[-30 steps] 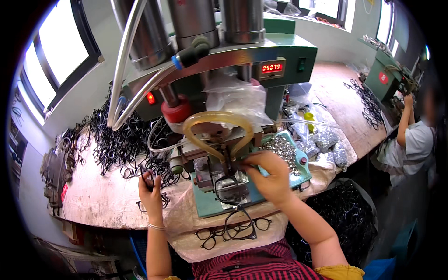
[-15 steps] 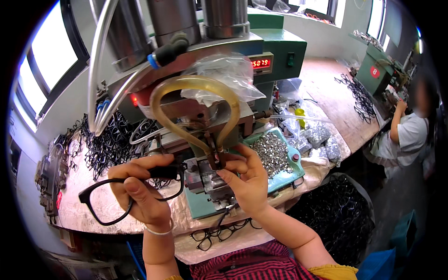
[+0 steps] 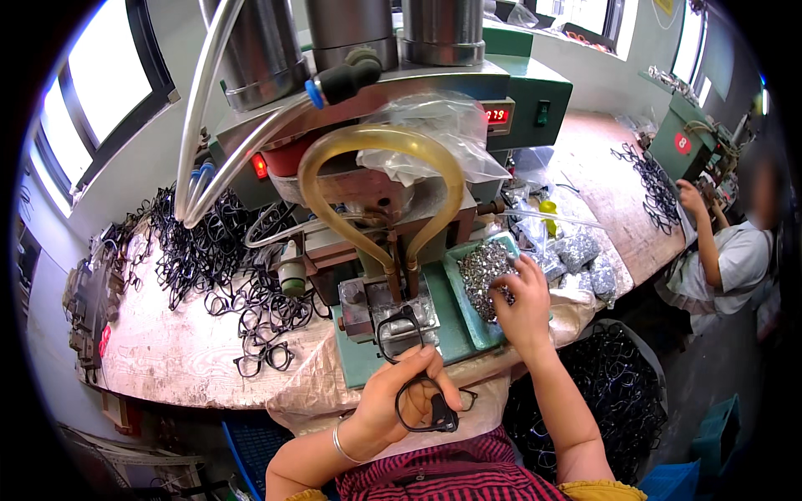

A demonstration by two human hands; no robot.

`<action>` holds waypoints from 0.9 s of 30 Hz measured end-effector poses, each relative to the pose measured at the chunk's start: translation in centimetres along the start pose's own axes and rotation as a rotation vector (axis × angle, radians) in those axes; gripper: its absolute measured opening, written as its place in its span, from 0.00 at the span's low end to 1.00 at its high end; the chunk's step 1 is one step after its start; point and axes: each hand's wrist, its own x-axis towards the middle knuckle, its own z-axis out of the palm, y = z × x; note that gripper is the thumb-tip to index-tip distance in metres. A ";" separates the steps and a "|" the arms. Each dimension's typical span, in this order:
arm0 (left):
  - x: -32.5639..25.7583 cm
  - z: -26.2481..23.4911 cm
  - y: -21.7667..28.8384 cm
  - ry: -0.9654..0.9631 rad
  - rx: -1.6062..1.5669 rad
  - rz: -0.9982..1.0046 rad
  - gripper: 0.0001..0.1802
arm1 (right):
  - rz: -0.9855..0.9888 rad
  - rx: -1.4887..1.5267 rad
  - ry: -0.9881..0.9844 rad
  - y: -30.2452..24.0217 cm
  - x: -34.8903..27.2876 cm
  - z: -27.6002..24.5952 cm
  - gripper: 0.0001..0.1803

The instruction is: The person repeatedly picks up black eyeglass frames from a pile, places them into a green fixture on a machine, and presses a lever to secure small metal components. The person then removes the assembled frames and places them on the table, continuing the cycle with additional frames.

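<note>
Two hands work at the press on the desk (image 3: 159, 359). The left hand (image 3: 393, 401) has its grip closed on a black frame (image 3: 409, 367), thumb over the lower lens ring and fingers wrapped beneath; the frame stands nearly upright, its upper ring resting on the metal jig (image 3: 393, 305) under the press head. The right hand (image 3: 522, 301) reaches into the green tray (image 3: 468, 321) just right of the jig, fingertips pinched down among the small silvery parts (image 3: 480, 271); whether one is already caught cannot be told, as the fingers hide it.

The step in hand looks like loading: frame being seated on the jig while a metal part is picked from the tray. The next move would call for bringing one single part across to the jig without dragging others along, and setting the frame square under the yellow tube (image 3: 380, 192) and its twin posts, with fingers clear of the head.

A heap of black frames (image 3: 225, 267) lies on the desk to the left. A dark bin (image 3: 618, 401) of frames stands low on the right. Another person (image 3: 735, 259) works at a further machine.
</note>
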 end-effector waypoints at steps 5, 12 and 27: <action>-0.4 1.2 -0.2 0.119 0.012 0.050 0.16 | 0.072 0.126 0.014 1.1 -0.2 1.3 0.09; 0.1 -0.8 -0.7 -0.072 -0.009 0.005 0.19 | 0.033 0.312 0.072 0.2 -0.1 1.1 0.06; -13.1 -19.4 13.2 1.591 1.825 0.821 0.07 | 0.315 0.665 -0.025 -3.4 -0.2 1.3 0.05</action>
